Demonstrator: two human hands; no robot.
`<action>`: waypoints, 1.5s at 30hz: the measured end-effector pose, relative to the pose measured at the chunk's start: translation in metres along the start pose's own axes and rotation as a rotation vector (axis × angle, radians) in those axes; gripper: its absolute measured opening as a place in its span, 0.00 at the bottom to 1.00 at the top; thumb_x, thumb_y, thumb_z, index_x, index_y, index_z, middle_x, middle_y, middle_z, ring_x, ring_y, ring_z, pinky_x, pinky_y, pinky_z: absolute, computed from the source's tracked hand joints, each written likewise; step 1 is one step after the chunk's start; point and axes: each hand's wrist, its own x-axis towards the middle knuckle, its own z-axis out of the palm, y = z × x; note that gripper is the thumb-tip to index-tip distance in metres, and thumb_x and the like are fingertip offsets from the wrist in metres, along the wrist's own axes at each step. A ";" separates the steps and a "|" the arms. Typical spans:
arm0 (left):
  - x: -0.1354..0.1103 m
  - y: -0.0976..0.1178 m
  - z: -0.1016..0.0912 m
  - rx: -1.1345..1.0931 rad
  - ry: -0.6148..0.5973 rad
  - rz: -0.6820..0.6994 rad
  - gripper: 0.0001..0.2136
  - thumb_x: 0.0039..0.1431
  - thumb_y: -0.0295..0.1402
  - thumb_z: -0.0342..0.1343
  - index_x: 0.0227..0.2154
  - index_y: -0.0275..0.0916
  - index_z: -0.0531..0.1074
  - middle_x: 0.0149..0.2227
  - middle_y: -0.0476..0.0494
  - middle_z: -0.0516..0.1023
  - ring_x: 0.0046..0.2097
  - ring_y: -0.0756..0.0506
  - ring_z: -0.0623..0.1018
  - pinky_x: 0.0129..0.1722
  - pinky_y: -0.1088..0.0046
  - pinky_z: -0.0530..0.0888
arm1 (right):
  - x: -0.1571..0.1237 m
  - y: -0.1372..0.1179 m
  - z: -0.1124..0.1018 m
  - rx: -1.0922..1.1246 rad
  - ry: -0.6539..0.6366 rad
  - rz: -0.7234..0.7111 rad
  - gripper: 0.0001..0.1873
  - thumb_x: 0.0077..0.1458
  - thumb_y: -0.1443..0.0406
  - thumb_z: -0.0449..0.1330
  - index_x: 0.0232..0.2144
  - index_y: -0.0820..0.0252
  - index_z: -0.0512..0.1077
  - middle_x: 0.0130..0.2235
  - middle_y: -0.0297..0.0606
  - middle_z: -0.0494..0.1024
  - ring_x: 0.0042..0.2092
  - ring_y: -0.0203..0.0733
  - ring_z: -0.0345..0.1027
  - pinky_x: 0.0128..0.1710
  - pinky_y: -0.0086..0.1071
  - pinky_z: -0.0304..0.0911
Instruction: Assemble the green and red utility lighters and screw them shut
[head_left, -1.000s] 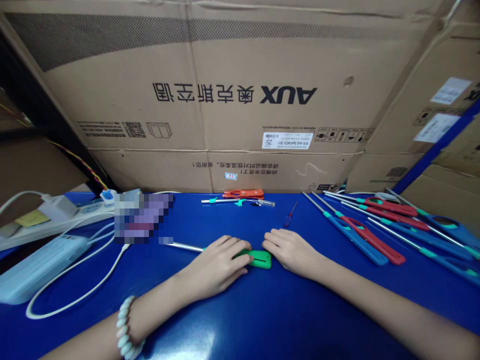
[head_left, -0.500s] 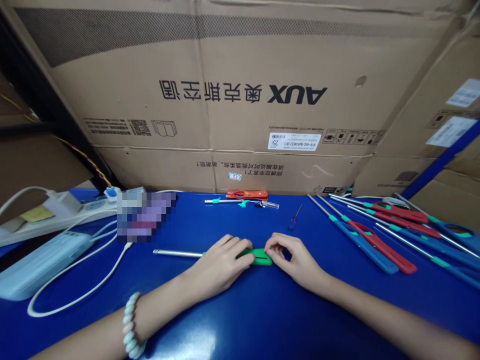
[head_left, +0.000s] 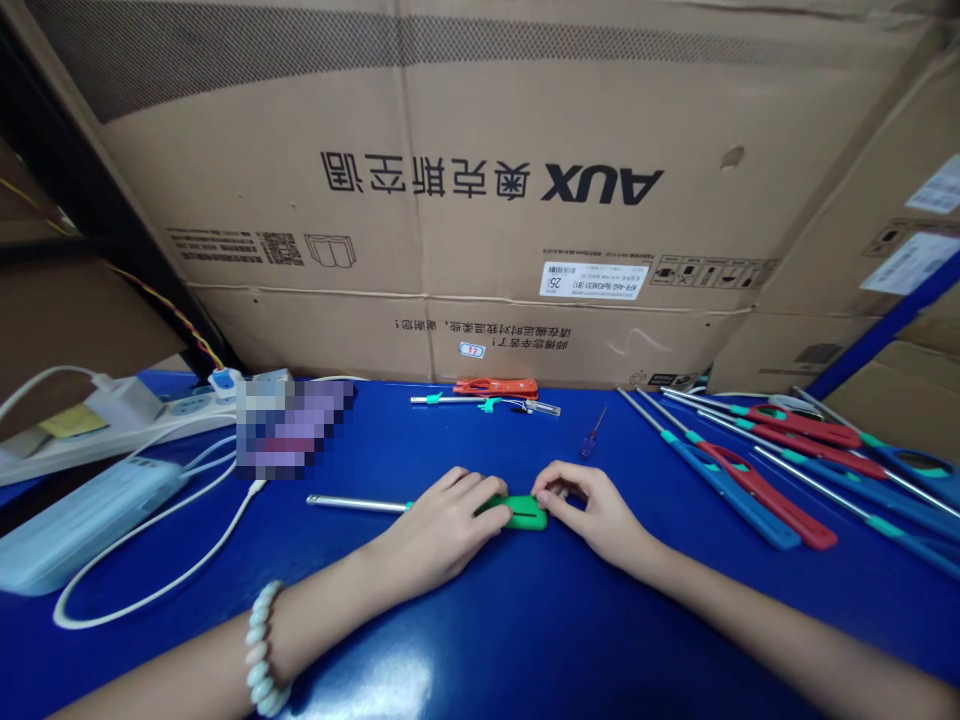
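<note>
A green long-necked lighter (head_left: 528, 513) lies on the blue table, its metal tube (head_left: 352, 503) pointing left. My left hand (head_left: 454, 520) is wrapped over the handle, hiding its middle part and the trigger area. A dark slot shows on the bare end of the handle. At that right end, my right hand (head_left: 581, 505) has thumb and fingers pinched together against the handle's upper corner; whether something small is between the fingertips is hidden. A small screwdriver (head_left: 592, 440) with a purple handle lies beyond my right hand.
Behind the table stands a large cardboard box (head_left: 480, 250). An opened orange lighter casing (head_left: 496, 387) and a loose metal tube (head_left: 450, 400) lie by it. Several red lighters (head_left: 765, 500) and blue lighters (head_left: 739, 490) are at right. A power bank (head_left: 90, 520), cables and power strip (head_left: 180, 412) occupy the left.
The view has shifted very slightly. My right fingers stay at the handle's end with a small change in their curl; my left hand holds the lighter in the same place.
</note>
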 end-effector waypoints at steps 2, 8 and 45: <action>0.000 0.000 0.000 -0.007 -0.003 -0.002 0.08 0.68 0.27 0.42 0.40 0.37 0.67 0.46 0.41 0.69 0.41 0.45 0.70 0.42 0.66 0.64 | 0.001 0.000 -0.001 0.001 0.001 -0.024 0.11 0.57 0.60 0.57 0.29 0.60 0.72 0.30 0.36 0.70 0.30 0.36 0.63 0.29 0.29 0.58; 0.001 0.000 0.000 -0.014 0.007 -0.008 0.09 0.69 0.28 0.41 0.40 0.37 0.67 0.45 0.41 0.70 0.41 0.45 0.70 0.41 0.67 0.65 | 0.004 0.000 -0.003 0.028 -0.004 -0.046 0.13 0.56 0.58 0.59 0.27 0.61 0.73 0.32 0.36 0.67 0.29 0.35 0.60 0.29 0.29 0.57; -0.001 -0.003 0.001 0.032 0.020 -0.006 0.09 0.69 0.28 0.42 0.41 0.37 0.67 0.46 0.41 0.70 0.41 0.45 0.70 0.42 0.66 0.65 | -0.009 -0.005 -0.004 -0.763 0.036 -0.464 0.11 0.62 0.70 0.49 0.32 0.61 0.69 0.35 0.41 0.69 0.36 0.41 0.61 0.35 0.32 0.59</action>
